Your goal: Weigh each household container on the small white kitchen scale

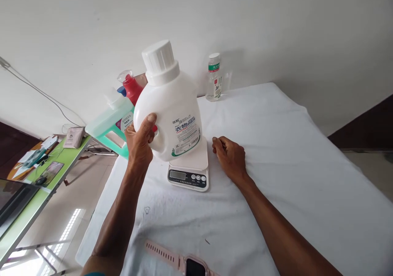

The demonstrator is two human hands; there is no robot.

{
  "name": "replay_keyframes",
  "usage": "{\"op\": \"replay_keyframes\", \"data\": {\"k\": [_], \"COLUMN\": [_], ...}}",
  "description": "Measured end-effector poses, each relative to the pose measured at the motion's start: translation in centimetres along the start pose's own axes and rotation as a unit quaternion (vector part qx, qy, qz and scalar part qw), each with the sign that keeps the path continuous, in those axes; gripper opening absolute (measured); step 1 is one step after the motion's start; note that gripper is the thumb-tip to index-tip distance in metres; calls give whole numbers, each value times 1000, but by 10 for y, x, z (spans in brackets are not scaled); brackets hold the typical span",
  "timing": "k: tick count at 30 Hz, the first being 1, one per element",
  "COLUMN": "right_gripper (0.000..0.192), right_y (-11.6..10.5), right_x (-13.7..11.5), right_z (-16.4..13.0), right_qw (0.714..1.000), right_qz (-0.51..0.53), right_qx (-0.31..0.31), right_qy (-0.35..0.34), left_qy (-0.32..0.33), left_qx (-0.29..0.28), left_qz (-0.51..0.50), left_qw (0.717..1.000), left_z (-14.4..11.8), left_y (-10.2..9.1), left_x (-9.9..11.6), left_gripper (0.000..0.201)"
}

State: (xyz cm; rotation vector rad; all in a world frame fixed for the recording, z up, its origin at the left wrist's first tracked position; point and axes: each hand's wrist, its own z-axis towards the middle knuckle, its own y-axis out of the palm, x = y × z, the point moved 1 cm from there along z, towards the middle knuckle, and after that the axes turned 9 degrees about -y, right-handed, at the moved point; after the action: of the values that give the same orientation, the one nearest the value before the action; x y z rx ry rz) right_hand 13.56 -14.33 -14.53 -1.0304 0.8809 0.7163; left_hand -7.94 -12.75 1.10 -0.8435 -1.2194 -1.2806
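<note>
Above white cloth [276, 165], left fingers [146, 125] grip a white jug [166, 100] (right fingers [220, 144] curled inward).

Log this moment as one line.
left hand: grips white jug, capped, tilted | right hand: curled, beside scale

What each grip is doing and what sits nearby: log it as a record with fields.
Left grip: closed on a large white-capped white plastic bottle
Centre: white scale with black panel, partly hidden by the bottle; contact unclear
Right grip: curled beside the scale, no object visible
Left side: translucent green plastic jug
Far side: clear cylindrical bottle, white-capped
Near edge: pink-strapped watch with rectangular black screen
</note>
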Motion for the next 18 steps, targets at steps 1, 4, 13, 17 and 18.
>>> {"op": "replay_keyframes", "data": {"k": [1,4,13,17,18], "right_gripper": [44,44,44,43,43], "right_y": [0,-1,-1,-1,-1], "right_x": [0,-2,-1,0,-1], "right_z": [0,-1,-1,-1,-2], "right_qw": [1000,1000,1000,1000,1000], "right_qz": [1,3,3,5,6], "right_qx": [0,-3,-3,-3,-3], "right_qy": [-1,-3,-5,-11,-12], "left_qy": [-6,-24,-35,-30,-29], "left_qx": [2,6,11,12,8], "left_qz": [1,4,13,14,14], "left_qw": [1000,1000,999,999,999], "left_z": [-1,-2,-7,-10,-11], "left_y": [-1,-1,2,2,1], "left_x": [-1,-6,-13,-15,-15], "left_gripper": [75,73,74,74,73]}}
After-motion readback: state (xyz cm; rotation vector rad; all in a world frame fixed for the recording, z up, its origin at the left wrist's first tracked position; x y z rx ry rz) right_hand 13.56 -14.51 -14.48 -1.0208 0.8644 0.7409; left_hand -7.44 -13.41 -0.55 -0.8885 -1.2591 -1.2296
